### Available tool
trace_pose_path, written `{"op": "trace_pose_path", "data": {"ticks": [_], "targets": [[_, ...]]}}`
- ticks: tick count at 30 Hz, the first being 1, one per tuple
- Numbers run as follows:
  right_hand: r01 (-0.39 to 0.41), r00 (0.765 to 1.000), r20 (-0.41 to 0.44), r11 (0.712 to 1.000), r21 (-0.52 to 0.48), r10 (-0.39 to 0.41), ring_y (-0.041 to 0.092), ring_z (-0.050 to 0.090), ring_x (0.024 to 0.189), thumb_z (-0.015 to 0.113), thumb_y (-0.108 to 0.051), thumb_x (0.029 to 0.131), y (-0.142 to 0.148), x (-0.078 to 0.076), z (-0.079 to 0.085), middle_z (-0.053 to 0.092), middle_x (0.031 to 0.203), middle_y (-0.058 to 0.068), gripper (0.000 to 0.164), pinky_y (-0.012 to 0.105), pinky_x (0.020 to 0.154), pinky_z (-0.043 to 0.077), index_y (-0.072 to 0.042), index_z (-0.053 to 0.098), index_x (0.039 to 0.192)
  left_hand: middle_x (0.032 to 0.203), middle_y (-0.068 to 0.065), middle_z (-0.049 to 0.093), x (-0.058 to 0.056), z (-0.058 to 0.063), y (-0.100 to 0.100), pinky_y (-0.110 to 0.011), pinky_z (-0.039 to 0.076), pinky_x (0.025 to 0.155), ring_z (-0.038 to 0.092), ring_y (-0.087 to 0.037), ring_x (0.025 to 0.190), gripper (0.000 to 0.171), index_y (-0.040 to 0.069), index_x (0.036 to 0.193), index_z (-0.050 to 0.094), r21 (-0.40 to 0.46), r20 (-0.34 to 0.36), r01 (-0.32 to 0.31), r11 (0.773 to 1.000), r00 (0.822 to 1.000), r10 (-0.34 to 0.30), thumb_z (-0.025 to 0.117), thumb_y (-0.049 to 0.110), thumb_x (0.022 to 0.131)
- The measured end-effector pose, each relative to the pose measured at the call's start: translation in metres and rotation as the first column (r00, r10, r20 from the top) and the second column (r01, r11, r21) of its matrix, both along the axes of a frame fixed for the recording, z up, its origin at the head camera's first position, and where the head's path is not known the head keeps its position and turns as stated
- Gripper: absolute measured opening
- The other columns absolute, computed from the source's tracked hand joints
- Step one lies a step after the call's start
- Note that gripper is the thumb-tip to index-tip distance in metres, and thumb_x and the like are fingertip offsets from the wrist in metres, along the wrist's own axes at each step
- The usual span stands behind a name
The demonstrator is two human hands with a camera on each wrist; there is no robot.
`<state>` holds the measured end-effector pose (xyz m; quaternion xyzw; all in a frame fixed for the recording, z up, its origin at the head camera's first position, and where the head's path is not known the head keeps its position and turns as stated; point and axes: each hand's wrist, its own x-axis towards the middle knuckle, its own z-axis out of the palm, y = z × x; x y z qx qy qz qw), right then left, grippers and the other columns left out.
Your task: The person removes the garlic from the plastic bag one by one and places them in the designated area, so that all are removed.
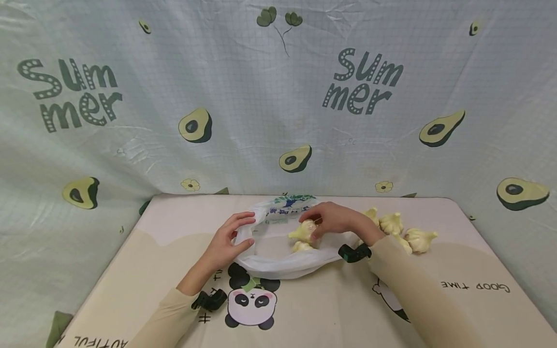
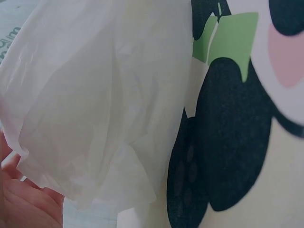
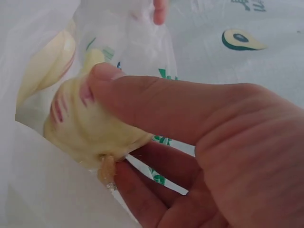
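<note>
My right hand [image 1: 328, 217] pinches a garlic bulb [image 3: 80, 118] between thumb and fingers, over the mouth of a white plastic bag [image 1: 287, 266]. The bulb is pale yellow with purple streaks, and a dry root tuft shows at one end. Inside the bag lies another garlic bulb [image 3: 52, 61], partly covered by the plastic. My left hand [image 1: 224, 241] is at the bag's left rim, thumb and fingers spread apart over the opening. In the left wrist view, the bag's side [image 2: 95, 104] hides part of the left fingers.
Several garlic bulbs [image 1: 419, 240] are grouped on the table right of the bag, some behind my right forearm. A panda print [image 1: 251, 302] marks the tablecloth in front of the bag. A hanging avocado-patterned sheet [image 1: 243, 96] stands behind the table.
</note>
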<state>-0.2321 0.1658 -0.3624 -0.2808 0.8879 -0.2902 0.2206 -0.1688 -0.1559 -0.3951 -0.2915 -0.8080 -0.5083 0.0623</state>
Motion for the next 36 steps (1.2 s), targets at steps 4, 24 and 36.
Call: {"op": "trace_pose_path", "data": {"ticks": [4, 24, 36], "targets": [[0.002, 1.0, -0.018, 0.995, -0.097, -0.003, 0.024, 0.06, 0.117, 0.082, -0.018, 0.083, 0.004, 0.002, 0.0, 0.063, 0.126, 0.004, 0.05, 0.04, 0.1, 0.046, -0.006, 0.065, 0.128, 0.139, -0.024, 0.05, 0.0, -0.001, 0.0, -0.041, 0.048, 0.087, 0.047, -0.041, 0.129, 0.042, -0.009, 0.124, 0.061, 0.0, -0.002, 0.002, 1.0, 1.0, -0.002, 0.072, -0.008, 0.084], [0.139, 0.989, -0.007, 0.943, -0.302, -0.148, 0.026, 0.055, 0.121, 0.082, -0.017, 0.083, 0.023, 0.02, 0.023, 0.06, 0.125, 0.005, 0.045, 0.043, 0.101, 0.045, -0.011, 0.062, 0.122, 0.14, -0.024, 0.05, 0.001, 0.001, 0.001, -0.037, 0.045, 0.084, 0.047, -0.04, 0.129, 0.042, -0.009, 0.125, 0.06, 0.005, 0.009, 0.007, 1.0, 1.0, -0.007, 0.071, -0.006, 0.085], [0.176, 0.981, -0.032, 0.942, -0.286, -0.193, 0.032, 0.049, 0.129, 0.08, -0.019, 0.085, 0.048, 0.027, 0.029, 0.052, 0.141, 0.01, 0.057, 0.049, 0.104, 0.041, -0.01, 0.057, 0.137, 0.139, -0.025, 0.05, -0.001, -0.001, 0.001, -0.047, 0.048, 0.09, 0.047, -0.041, 0.129, 0.042, -0.01, 0.125, 0.06, 0.009, 0.017, 0.001, 1.0, 1.0, -0.001, 0.071, -0.009, 0.084]]}}
